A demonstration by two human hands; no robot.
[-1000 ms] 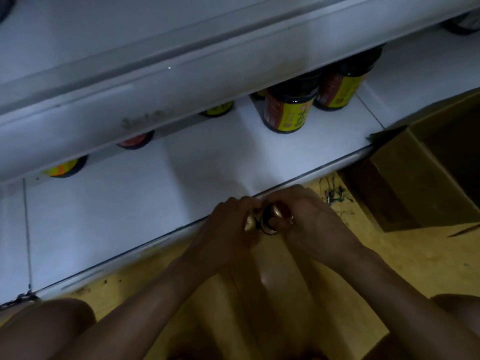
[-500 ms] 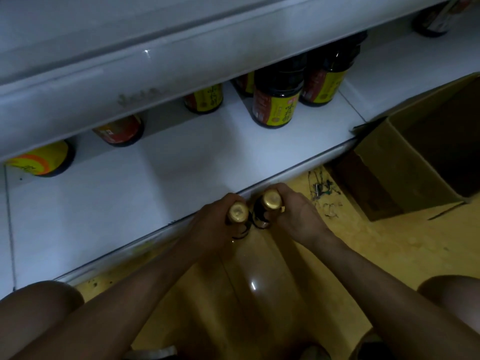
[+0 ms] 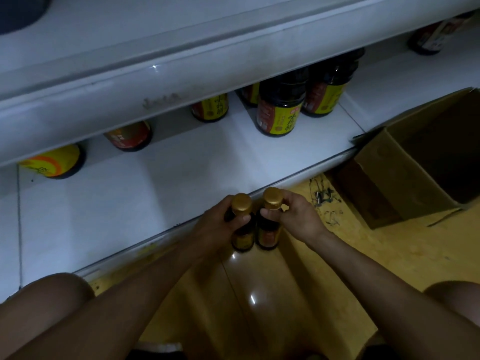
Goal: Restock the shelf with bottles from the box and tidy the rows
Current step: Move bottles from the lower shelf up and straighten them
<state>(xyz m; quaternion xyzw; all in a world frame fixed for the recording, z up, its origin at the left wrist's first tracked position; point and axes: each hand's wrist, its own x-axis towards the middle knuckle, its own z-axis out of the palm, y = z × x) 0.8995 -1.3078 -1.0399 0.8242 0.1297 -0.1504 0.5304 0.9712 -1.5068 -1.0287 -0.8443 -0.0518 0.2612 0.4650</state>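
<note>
Two small dark bottles with gold caps are held side by side, touching or nearly so, just in front of the bottom shelf's (image 3: 145, 203) front edge and above the yellow floor (image 3: 389, 245). The left hand (image 3: 218, 227) grasps the left bottle (image 3: 242, 222) around its neck and shoulder, fingers wrapped, thumb across the front below the cap. The right hand (image 3: 298, 216) grips the right bottle (image 3: 270, 219) at the neck just under its cap, fingertips pinched on it. Both bottles stand upright, labels facing the camera.

On the white shelf behind, six larger dark bottles show, tops hidden by the shelf above: two with yellow labels (image 3: 279, 110) at the front right, one (image 3: 250, 93) partly hidden behind them, then three (image 3: 210, 107) spaced out toward the left along the back. A seventh bottle (image 3: 428, 38) stands far right on the next shelf section, too dim to read; it may be a different kind.

One open cardboard box (image 3: 405, 172) sits on the floor at right, just beside the shelf edge; its inside is dark and its contents cannot be told
</note>
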